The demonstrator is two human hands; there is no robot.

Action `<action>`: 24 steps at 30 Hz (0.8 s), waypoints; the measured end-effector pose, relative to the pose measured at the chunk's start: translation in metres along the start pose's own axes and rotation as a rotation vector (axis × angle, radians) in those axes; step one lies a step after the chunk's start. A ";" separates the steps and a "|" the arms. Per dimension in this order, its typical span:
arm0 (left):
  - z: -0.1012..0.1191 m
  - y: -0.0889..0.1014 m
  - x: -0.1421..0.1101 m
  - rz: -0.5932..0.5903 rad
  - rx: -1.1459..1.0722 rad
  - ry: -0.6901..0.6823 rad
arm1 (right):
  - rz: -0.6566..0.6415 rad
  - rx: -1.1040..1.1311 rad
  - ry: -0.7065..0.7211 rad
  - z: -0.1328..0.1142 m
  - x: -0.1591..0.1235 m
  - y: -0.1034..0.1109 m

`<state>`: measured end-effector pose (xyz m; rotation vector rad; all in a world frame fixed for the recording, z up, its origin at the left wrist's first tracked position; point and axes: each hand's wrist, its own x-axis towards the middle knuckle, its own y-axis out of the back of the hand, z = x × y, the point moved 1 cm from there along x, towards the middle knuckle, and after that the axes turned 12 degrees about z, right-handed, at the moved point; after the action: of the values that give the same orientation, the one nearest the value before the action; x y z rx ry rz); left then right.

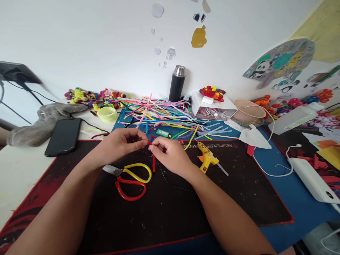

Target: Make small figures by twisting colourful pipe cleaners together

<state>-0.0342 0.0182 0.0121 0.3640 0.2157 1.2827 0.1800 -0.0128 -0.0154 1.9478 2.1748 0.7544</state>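
Observation:
Both my hands meet over the black desk mat [159, 219]. The fingers of my left hand [124, 143] and my right hand [170, 152] pinch a red pipe cleaner [154, 163] between them. One end of it hangs down below my fingertips, and a bit of blue shows just behind them. My fingers hide the part where they grip. Below my left wrist lie scissors [132, 180] with one yellow and one red handle loop. A yellow hot glue gun [207, 157] rests on the mat to the right of my right hand, a clear glue stick poking from its back.
A heap of colourful pipe cleaners [159, 113] spreads behind my hands, with a black thermos [177, 85] at the wall. The phone [63, 137] lies left. A white drawer box [212, 108], a beige bowl [249, 111] and a white power bank [313, 180] are on the right.

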 end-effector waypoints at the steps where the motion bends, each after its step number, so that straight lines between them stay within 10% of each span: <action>1: -0.001 0.000 0.000 -0.003 -0.003 0.001 | -0.001 -0.003 -0.001 0.000 0.000 0.000; 14: -0.002 -0.006 -0.001 -0.076 0.003 0.092 | 0.014 0.024 0.008 0.001 0.000 0.000; 24: -0.002 -0.018 0.001 0.114 -0.200 0.202 | 0.067 0.077 0.008 0.002 0.002 -0.003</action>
<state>-0.0184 0.0151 0.0029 0.0766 0.2376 1.4405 0.1781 -0.0109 -0.0180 2.0673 2.1839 0.6989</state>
